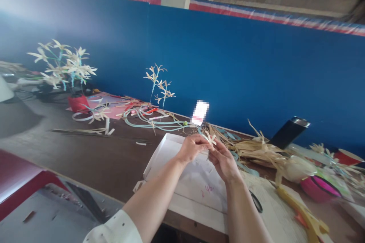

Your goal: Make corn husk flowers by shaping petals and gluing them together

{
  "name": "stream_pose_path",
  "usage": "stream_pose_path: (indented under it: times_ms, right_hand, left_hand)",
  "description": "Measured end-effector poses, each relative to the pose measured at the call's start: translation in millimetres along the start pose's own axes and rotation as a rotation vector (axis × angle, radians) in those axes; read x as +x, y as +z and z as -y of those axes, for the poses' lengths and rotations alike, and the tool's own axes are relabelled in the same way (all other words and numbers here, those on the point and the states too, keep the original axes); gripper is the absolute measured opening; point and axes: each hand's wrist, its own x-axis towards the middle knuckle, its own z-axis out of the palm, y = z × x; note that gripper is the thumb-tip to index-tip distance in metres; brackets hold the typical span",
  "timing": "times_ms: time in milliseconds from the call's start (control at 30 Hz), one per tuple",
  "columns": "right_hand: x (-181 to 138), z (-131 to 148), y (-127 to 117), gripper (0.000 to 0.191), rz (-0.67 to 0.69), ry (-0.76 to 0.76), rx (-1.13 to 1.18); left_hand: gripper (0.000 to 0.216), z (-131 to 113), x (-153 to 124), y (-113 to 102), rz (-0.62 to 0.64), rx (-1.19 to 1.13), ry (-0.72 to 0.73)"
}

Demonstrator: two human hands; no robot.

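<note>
Over a white cardboard box (191, 205), my two hands meet around a small pale flower (210, 138) made of thin, husk-like strips. My left hand (191, 148) pinches it from the left with thumb and fingers. On the other side, my right hand (224, 159) closes on its lower part. Several cream petals fan out above the fingertips, while the flower's base is hidden between the fingers. Pink handwriting marks the box beneath my wrists.
Finished-looking flower sprays stand in a red pot (78, 103) at left. Behind the box are pale blue cords (154, 124), a propped phone (200, 112) and dried husks (253, 150). A dark bottle (289, 133), a pink pouch (319, 188) and a yellow-handled tool (299, 212) lie right.
</note>
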Motion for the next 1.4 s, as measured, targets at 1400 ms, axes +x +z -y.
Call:
stream_pose_path:
  times_ms: [1400]
  right_hand:
    - [9,-9,-20,0.028,-0.617,-0.074,-0.996]
  left_hand:
    - [0.026,14,8,-3,-0.538,0.055,-0.064]
